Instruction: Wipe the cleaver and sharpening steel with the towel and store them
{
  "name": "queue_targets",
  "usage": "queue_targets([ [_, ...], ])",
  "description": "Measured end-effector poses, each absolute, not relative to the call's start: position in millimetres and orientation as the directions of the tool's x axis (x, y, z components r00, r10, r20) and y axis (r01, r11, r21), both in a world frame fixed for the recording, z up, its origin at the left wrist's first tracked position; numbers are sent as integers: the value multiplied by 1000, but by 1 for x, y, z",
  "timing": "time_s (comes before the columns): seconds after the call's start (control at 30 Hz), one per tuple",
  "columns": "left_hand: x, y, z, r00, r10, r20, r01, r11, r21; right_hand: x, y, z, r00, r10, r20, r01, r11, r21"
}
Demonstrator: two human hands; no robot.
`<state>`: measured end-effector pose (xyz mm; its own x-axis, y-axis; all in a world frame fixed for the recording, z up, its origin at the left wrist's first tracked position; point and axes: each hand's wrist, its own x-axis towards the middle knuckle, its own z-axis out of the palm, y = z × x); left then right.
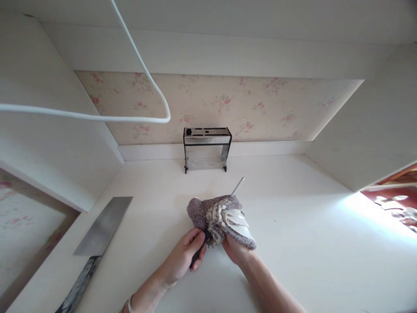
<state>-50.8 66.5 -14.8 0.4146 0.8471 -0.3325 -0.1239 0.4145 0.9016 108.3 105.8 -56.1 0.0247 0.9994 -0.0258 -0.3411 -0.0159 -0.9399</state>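
My left hand (185, 254) is closed around the black handle (196, 257) of a knife. The knife's narrow pale tip (239, 185) sticks out beyond a fuzzy grey-brown cloth (213, 209) with a whitish patch, which hides the middle of the blade. My right hand (236, 251) is under and inside the cloth, holding it around the blade. Its fingers are mostly covered by the folds. To the left, a cleaver with a broad metal blade (104, 226) and a dark mottled handle (81, 282) lies flat on the white surface (276, 217).
At the back, against the floral wall (260, 104), stands a slotted holder (207, 138) with a metal top and clear sides. A white bent tube or cable (143, 65) crosses the upper left, close to the camera. White panels (371, 117) border the surface on both sides.
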Motion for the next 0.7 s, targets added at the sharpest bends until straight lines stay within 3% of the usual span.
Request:
queue_targets([
  [0.1, -52, 65, -12, 446, 820, -360, -109, 448, 887, 119, 115, -47, 23, 989, -146, -501, -115, -858],
  [0.3, -52, 59, -6, 507, 779, -368, -40, 448, 893, 167, 141, -37, 307, 937, -168, -708, 107, -698],
  [0.53, -58, 54, 0, 535, 770, -349, 84, 362, 928, 216, 143, -17, 466, 877, -114, -766, 336, -548],
  [0.7, -55, 54, -2, 363, 873, -325, 129, 299, 946, 233, 134, -6, 691, 716, -98, -649, 556, -520],
])
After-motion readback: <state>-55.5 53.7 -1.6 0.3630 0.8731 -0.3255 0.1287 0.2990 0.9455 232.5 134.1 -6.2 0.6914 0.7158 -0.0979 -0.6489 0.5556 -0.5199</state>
